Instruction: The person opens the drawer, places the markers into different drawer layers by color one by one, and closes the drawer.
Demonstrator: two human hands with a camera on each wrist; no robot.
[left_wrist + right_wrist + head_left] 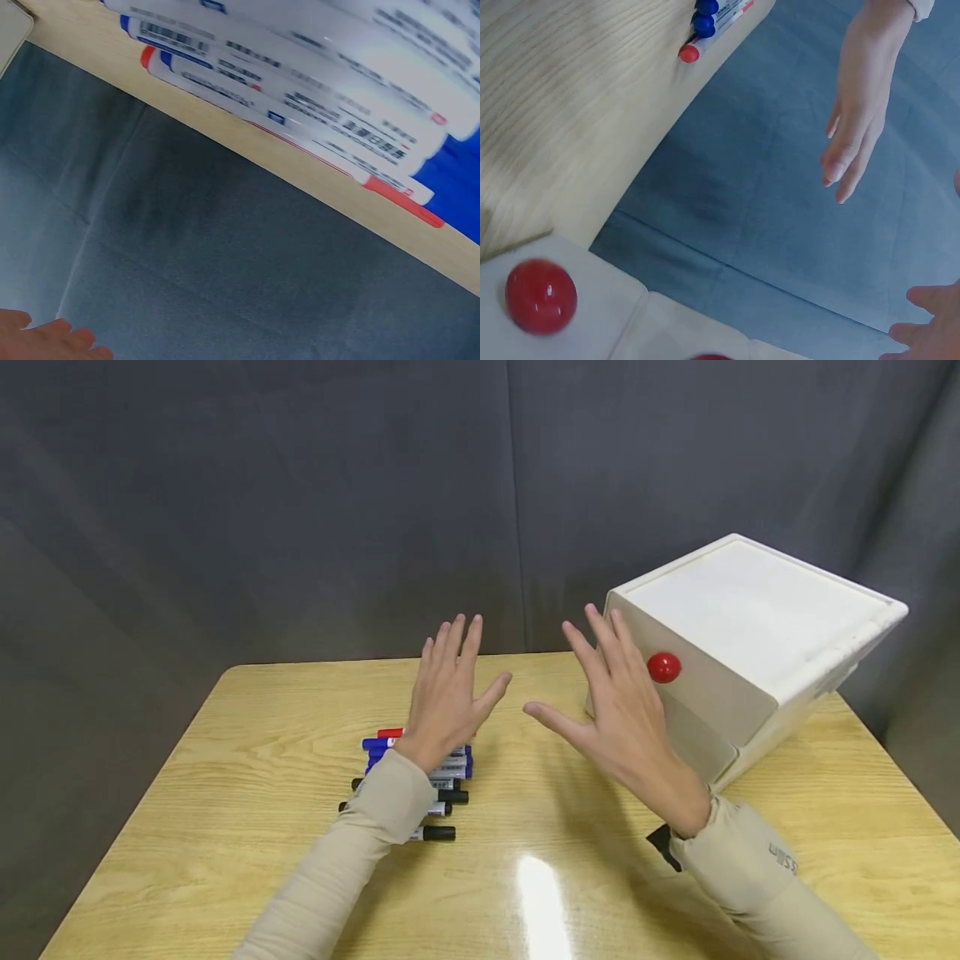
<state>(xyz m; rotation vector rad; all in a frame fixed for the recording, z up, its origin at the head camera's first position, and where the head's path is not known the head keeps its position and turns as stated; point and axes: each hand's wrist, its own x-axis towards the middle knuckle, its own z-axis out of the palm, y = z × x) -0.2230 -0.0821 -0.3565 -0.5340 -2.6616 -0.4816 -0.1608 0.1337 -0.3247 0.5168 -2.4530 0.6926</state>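
Note:
My left hand (444, 697) is held in the air over a row of whiteboard markers (453, 772), fingers straight and thumb spread, holding nothing. The markers lie side by side on the table, red at the far end, then blue, then black nearest me; my left forearm covers part of them. To the right, my right hand (618, 710) is raised with its fingers spread and nothing in it. It overlaps the front of a white drawer box (757, 618) in the head view, beside a round red knob (664, 667).
The wooden table (247, 793) ends at its back edge before a dark grey curtain (337, 510). In the right wrist view, part of a second red knob (711, 357) shows below the first. A dark object (663, 846) is at my right sleeve.

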